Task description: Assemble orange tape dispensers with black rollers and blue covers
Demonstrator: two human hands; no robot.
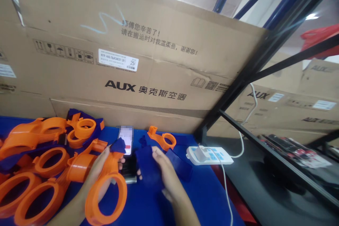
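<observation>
My left hand [98,169] is closed on an orange tape dispenser [122,197], its large ring hanging toward me. A small dark blue piece [118,146] sits at the dispenser's upper end. My right hand [164,166] grips a flat dark blue piece [148,167], thumb on top; I cannot tell its material. The two hands are apart, side by side over the blue table surface [212,190]. Behind them lies a phone [126,140] with its screen lit. Another orange dispenser [168,141] rests to the right of the phone.
Several orange dispensers [51,162] are heaped at left with dark blue pieces among them. A blue flat piece [180,165] lies near a white power strip [210,155] with a plugged-in cable. A large cardboard panel [148,74] stands behind, beside a dark metal frame [230,88].
</observation>
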